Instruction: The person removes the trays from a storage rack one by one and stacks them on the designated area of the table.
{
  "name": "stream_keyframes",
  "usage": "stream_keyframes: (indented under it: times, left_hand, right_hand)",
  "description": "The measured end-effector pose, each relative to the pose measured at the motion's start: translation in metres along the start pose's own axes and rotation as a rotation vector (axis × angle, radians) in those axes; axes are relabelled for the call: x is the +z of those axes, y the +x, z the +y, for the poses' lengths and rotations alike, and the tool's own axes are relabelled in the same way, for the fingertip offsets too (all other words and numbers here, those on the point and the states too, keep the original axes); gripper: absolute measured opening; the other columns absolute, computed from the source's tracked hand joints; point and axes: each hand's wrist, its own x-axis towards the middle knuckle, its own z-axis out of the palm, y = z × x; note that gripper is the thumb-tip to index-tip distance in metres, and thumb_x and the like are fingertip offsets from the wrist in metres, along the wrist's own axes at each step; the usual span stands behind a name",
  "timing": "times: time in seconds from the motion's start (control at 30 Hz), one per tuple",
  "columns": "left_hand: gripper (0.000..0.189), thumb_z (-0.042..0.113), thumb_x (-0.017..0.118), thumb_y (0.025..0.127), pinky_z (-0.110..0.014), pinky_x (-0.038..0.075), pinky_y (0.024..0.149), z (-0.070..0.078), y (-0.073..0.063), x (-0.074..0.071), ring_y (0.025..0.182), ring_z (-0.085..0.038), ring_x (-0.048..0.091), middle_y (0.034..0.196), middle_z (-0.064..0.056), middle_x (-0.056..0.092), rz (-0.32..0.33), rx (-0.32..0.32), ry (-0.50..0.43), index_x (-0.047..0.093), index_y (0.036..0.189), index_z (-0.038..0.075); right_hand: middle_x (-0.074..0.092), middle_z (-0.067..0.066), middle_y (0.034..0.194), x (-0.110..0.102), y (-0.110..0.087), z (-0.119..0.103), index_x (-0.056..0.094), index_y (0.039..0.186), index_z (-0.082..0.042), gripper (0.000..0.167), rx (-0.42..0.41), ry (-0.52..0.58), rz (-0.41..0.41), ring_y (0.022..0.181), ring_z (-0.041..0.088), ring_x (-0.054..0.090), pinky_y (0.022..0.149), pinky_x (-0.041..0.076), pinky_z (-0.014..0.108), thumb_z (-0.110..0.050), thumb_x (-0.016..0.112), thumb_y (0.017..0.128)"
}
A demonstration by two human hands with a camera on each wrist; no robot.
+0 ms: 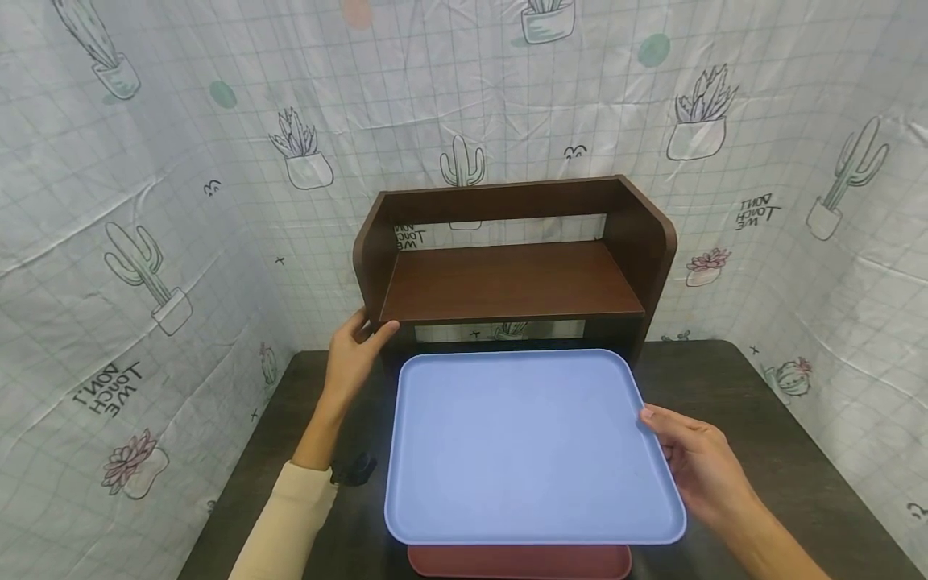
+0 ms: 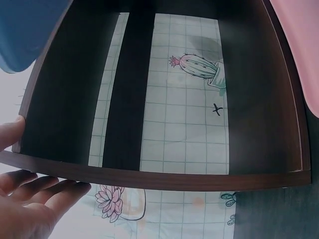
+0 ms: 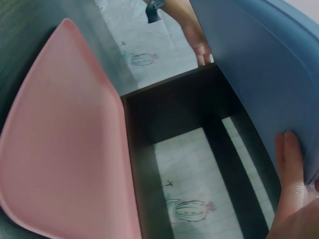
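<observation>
My right hand [image 1: 699,455] holds a light-blue rectangular tray [image 1: 532,451] by its right edge, thumb on top and fingers below. The tray is raised in front of a dark-brown two-level wooden shelf [image 1: 511,282] and hides most of its lower level. My left hand [image 1: 351,354] grips the shelf's left side panel, thumb and fingers on opposite sides of it, as the left wrist view shows. A pink tray [image 3: 70,139] lies below the blue one at the shelf's front. In the right wrist view, fingers [image 3: 291,159] press the blue tray's underside.
The shelf stands on a dark tabletop [image 1: 689,379] near the back wall. A white cloth [image 1: 406,105] with printed cacti surrounds the table at the back and both sides. A dark band [image 1: 355,470] sits by my left wrist.
</observation>
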Motion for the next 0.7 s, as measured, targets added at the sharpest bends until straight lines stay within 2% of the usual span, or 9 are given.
stream_keyframes:
  times: [0.37, 0.7]
  left_hand:
    - [0.064, 0.034, 0.079, 0.099, -0.052, 0.047, 0.121, -0.001, 0.0, 0.001, 0.149, -0.035, 0.052, 0.158, -0.016, 0.056, 0.009, 0.003, 0.007, 0.057, 0.153, 0.008]
    - [0.065, 0.037, 0.079, 0.099, -0.052, 0.044, 0.123, 0.001, -0.001, 0.0, 0.152, -0.035, 0.049, 0.159, -0.015, 0.056, 0.003, -0.022, -0.003, 0.057, 0.153, 0.009]
  right_hand:
    - [0.082, -0.002, 0.087, -0.012, 0.003, 0.026, 0.084, 0.107, -0.021, 0.037, 0.052, -0.084, 0.063, 0.077, 0.009, 0.078, 0.07, 0.066, 0.031, -0.007, 0.05, 0.111]
    - [0.076, -0.008, 0.077, -0.018, 0.007, 0.049, 0.084, 0.101, -0.024, 0.037, 0.039, -0.105, 0.137, 0.069, 0.004, 0.072, 0.062, 0.062, 0.024, -0.006, 0.053, 0.11]
